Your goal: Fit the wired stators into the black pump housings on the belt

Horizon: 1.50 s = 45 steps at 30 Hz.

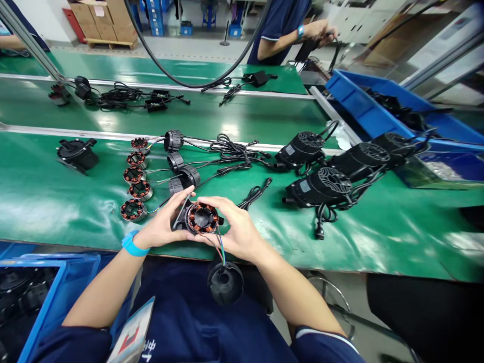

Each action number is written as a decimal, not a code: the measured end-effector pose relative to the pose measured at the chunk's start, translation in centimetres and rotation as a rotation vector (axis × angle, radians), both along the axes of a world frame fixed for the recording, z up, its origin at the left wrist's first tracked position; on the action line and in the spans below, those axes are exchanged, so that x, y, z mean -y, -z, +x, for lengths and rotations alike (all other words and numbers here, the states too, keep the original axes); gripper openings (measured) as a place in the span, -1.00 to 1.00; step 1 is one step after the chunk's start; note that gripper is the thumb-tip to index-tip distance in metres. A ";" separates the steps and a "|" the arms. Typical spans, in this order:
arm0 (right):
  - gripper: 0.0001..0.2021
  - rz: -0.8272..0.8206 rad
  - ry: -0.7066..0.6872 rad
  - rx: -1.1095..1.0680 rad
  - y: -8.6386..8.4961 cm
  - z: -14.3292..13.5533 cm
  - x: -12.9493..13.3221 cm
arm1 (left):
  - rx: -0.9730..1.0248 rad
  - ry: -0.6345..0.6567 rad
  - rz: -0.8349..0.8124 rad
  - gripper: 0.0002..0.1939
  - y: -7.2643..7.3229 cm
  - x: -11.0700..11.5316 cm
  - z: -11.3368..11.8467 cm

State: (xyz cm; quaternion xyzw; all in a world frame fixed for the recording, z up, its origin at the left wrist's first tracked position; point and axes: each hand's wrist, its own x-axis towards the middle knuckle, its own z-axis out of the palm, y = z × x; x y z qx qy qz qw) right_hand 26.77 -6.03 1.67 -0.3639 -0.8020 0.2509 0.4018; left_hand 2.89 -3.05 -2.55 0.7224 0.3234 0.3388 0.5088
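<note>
Between my two hands, near the table's front edge, is a black motor housing (183, 218) with a copper-wound stator (203, 218) at its open end. My left hand (166, 221) wraps round the housing's left side. On the right, my right hand (236, 229) curls round the stator and housing. Thin coloured wires run down from the stator to a round black cap (226, 283), which hangs below the table edge in front of my shirt. How deep the stator sits in the housing cannot be made out.
Several stators (133, 209) with wired caps lie behind my left hand. A black housing (78, 154) stands far left, assembled black pumps (321, 187) at right. Blue bins (378, 83) flank the green table (378, 237). Another person's hands (319, 31) work across it.
</note>
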 end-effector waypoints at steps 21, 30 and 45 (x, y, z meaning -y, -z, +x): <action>-0.37 0.292 0.246 0.186 -0.9 -0.5 1.2 | 0.119 -0.009 -0.035 0.03 -0.8 0.7 0.7; -0.04 0.292 0.211 0.287 0.5 0.2 1.5 | 0.052 -0.061 0.047 0.03 -0.4 1.4 0.9; -0.14 0.143 0.198 0.079 4.1 -0.9 0.9 | -0.185 -0.109 0.230 0.03 1.3 1.0 -0.1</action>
